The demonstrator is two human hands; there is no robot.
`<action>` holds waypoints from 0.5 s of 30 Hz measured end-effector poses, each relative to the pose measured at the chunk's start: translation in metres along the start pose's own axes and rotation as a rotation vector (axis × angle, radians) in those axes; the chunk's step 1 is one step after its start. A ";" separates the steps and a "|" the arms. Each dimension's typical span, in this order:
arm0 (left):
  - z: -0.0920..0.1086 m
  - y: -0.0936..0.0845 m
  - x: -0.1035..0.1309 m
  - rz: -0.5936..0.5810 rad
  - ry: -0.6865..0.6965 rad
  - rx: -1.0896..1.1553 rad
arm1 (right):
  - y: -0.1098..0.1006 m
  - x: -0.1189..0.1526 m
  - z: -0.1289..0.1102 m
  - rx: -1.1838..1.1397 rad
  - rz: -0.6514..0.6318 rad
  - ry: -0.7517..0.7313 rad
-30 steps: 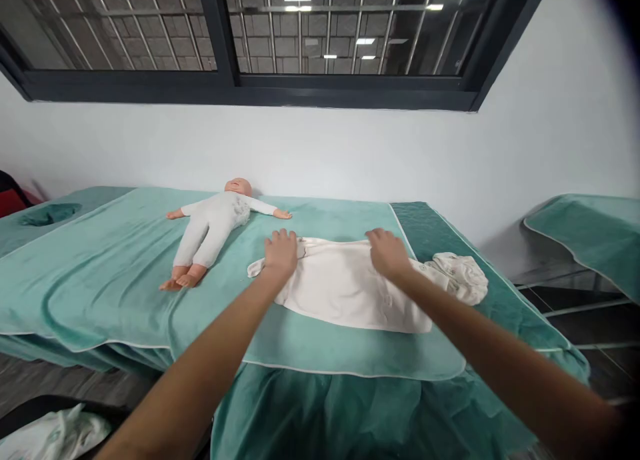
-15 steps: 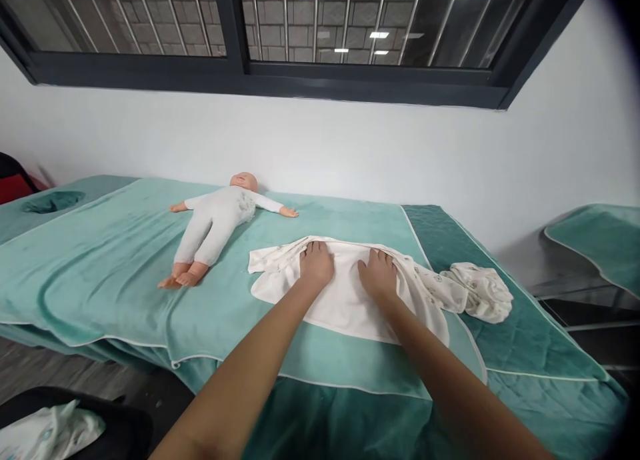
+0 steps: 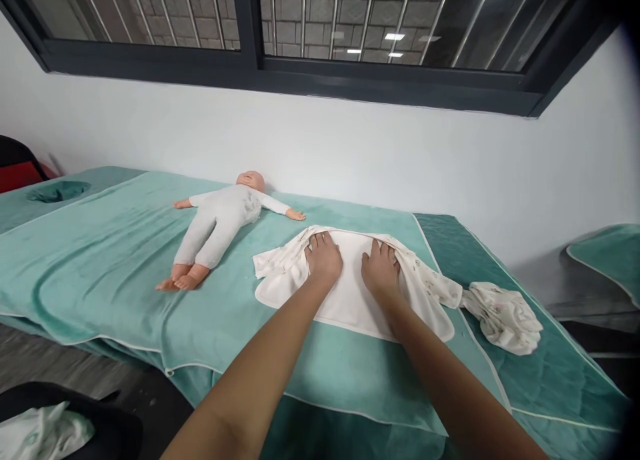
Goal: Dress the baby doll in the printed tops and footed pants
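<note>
In the head view, a white cloth baby garment with a small print on its outer side (image 3: 350, 307) lies spread just right of the centre of the frame. Its plain white inner face is turned up in the middle, and its printed parts are gathered along the top and both sides. One short sleeve points toward the left of the frame, the other toward the right. The person's bare left hand (image 3: 325, 257) rests on the garment near the centre, and the bare right hand (image 3: 381, 270) rests on it slightly further right, with a strip of plain cloth between them. The fingers of both hands are bent at the garment's upper folds; whether either grip is pinching fabric or only pressing on it, I cannot tell.

Beneath lies a bed with a light green, velvety cover (image 3: 125, 267). Just beyond the right sleeve's end, right of centre, is a crumpled bundle of printed white cloth (image 3: 503, 317). A doll with a white fabric body and pinkish head, hands and feet (image 3: 217, 217) lies on its back left of centre, arms outspread, apart from the garment. In the lower left corner, a white and green cloth (image 3: 47, 433) sits in a black holder (image 3: 117, 423).
</note>
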State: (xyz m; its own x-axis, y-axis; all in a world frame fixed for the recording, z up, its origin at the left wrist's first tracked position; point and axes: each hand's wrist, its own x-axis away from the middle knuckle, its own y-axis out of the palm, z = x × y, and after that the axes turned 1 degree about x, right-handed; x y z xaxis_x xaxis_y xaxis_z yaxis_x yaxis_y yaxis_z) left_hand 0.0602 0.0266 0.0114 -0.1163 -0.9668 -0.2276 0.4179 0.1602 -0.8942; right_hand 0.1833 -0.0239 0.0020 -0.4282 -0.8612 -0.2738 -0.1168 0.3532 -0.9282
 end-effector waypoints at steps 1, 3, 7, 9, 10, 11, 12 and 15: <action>-0.001 0.002 -0.004 -0.003 0.006 -0.007 | 0.001 -0.004 0.000 0.014 -0.003 -0.007; -0.004 0.007 -0.013 -0.012 0.016 -0.031 | 0.004 -0.015 0.001 0.029 -0.003 -0.011; -0.010 0.016 -0.031 -0.007 0.060 -0.079 | 0.014 -0.032 0.004 0.035 0.031 -0.027; -0.013 0.019 -0.035 0.001 0.083 -0.085 | 0.019 -0.036 0.006 0.028 0.045 -0.040; -0.015 0.020 -0.036 0.010 0.093 -0.086 | 0.020 -0.037 0.007 0.023 0.053 -0.048; -0.016 0.020 -0.036 0.025 0.104 -0.085 | 0.021 -0.038 0.008 0.019 0.064 -0.057; -0.017 0.020 -0.035 0.047 0.114 -0.083 | 0.021 -0.038 0.009 0.015 0.078 -0.066; -0.017 0.018 -0.030 0.125 0.133 -0.084 | 0.021 -0.036 0.011 0.009 0.130 -0.090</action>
State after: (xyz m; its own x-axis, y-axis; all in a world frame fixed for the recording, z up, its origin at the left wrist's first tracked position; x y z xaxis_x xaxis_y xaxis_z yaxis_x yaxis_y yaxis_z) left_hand 0.0555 0.0621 -0.0046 -0.1886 -0.9046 -0.3824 0.3609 0.2983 -0.8836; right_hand 0.2059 0.0109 -0.0107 -0.3568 -0.8378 -0.4133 -0.0573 0.4612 -0.8854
